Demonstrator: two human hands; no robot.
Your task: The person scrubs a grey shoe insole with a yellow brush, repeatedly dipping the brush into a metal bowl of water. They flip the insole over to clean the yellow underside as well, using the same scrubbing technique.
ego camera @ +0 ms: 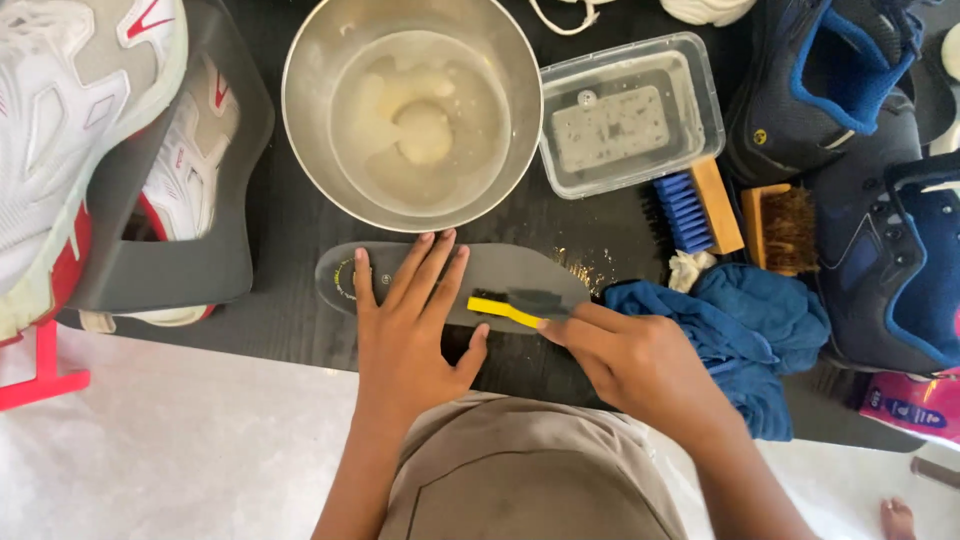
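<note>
1. Fingers (425, 265) of the left hand (405, 330) are spread flat and released, pressed down on a grey insole (500, 268) that lies across the middle of the frame on the dark bench (290, 215); nothing is gripped by them.
2. The right hand (640, 360), at centre right, is clenched around the yellow handle of a small brush (515, 305), whose dark head is laid on the insole's surface.
3. The insole is judged to be light, thin and bendable; being flexible, it would likely curl or skid if brushed unsupported, so it is best pinned flat with an open palm near the worked spot, as is seen.
4. A wet, possibly slippery surface is suspected, since a metal bowl (412, 110) of cloudy water stands just above the insole at upper centre and specks of residue are seen on the bench near the insole's right end.
5. For lifting, the insole would be best taken by its edge or at the heel end, at centre left.
6. Elsewhere, a clear plastic tub (630, 110) is seen at upper right, a blue brush (695, 205) and a brown brush (785, 228) beside it, a blue cloth (750, 320) at right, dark blue-lined shoes (880, 200) at far right, and white and red shoes (80, 130) at upper left.
</note>
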